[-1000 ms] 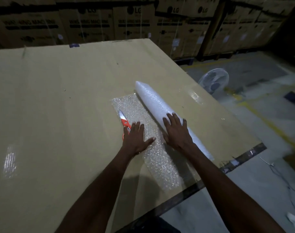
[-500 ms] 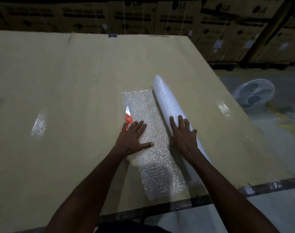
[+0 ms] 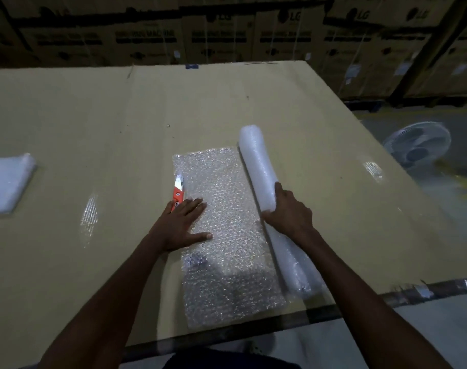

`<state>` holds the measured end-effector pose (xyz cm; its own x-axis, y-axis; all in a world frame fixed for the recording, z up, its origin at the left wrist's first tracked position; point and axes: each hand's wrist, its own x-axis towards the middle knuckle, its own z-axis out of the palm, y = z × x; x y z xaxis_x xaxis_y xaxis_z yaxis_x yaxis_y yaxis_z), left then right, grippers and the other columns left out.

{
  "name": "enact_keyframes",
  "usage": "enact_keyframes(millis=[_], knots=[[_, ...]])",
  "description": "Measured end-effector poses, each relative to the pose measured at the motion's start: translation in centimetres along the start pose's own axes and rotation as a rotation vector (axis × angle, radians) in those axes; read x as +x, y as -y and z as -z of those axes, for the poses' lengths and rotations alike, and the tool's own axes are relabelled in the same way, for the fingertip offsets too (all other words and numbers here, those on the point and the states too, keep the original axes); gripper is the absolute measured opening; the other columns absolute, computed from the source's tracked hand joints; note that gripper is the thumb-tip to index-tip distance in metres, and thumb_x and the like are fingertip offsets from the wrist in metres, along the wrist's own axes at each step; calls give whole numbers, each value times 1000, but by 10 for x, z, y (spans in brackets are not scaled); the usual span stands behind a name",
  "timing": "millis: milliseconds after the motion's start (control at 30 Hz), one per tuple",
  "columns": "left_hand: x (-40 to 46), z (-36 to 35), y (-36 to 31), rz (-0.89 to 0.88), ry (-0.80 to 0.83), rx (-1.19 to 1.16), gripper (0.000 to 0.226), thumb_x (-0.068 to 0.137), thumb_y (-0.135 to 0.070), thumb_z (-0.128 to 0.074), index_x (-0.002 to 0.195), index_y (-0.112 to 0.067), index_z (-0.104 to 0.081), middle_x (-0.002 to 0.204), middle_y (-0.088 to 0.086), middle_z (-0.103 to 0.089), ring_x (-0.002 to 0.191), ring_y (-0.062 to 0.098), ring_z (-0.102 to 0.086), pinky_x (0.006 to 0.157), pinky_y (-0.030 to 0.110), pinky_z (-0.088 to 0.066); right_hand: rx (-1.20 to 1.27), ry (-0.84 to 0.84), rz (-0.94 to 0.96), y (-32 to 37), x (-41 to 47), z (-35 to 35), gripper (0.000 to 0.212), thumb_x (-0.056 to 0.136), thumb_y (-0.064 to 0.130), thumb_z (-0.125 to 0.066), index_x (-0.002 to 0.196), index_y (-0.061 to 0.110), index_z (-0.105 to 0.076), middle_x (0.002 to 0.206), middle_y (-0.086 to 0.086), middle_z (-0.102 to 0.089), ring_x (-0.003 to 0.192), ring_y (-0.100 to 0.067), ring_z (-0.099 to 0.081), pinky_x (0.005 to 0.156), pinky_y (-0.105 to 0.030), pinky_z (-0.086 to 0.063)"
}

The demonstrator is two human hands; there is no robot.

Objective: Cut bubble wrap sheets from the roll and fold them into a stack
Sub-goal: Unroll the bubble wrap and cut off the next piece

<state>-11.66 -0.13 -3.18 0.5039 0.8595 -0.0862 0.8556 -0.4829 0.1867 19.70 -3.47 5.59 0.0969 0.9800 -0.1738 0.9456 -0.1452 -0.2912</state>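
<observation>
Bubble wrap lies unrolled in a flat sheet (image 3: 227, 235) on our cardboard-covered table (image 3: 93, 115), running from the near edge away from us. Our left hand (image 3: 183, 226) presses flat on the sheet's left side, fingers straight and spread. Just beside those fingers, orange-handled scissors (image 3: 178, 194) lie on the table along the sheet's left edge. Our right hand (image 3: 289, 213) curls round the roll (image 3: 259, 169), thumb on its near-left side, gripping it where it lies along the sheet's right edge. Far to the left sits a stack of folded sheets (image 3: 7, 182). Beyond the table's right edge a fan (image 3: 418, 147) stands on the floor, with cartons (image 3: 227, 35) stacked behind.
</observation>
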Motion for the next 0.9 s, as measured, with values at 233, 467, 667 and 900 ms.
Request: enact_keyframes(millis=[233, 467, 667, 900], knots=[[-7, 15, 51, -79, 36, -5, 107, 74, -97, -23, 160, -33, -14, 167, -12, -6, 154, 12, -7, 123, 49, -4, -55, -178, 4, 36, -17, -17, 61, 100, 17, -44, 159, 21, -26, 166, -12, -17, 136, -35, -40, 89, -44, -47], [10, 19, 28, -68, -146, -60, 103, 84, -89, -14, 141, -11, -50, 152, 9, -45, 143, 25, -37, 117, 54, -19, -225, -84, -61, 26, -17, -26, 97, 92, 59, -60, 161, 16, -7, 169, -13, 3, 155, -35, -7, 109, -59, -36], [1, -23, -32, 26, -71, -176, 105, 85, -88, -9, 161, -16, -4, 168, 0, 6, 154, 16, 11, 124, 48, 6, -288, -56, -67, 15, -6, -13, 95, 91, 32, -68, 161, 16, -6, 167, -13, -6, 148, -37, -21, 100, -59, -46], [3, -26, -28, 24, -102, -159, 102, 86, -88, -13, 161, -20, -3, 168, -5, 7, 153, 11, 13, 124, 44, 8, -323, -51, -18, -15, -1, -21, 83, 101, 44, -50, 162, 19, -1, 170, -12, 11, 155, -37, -3, 110, -66, -32]])
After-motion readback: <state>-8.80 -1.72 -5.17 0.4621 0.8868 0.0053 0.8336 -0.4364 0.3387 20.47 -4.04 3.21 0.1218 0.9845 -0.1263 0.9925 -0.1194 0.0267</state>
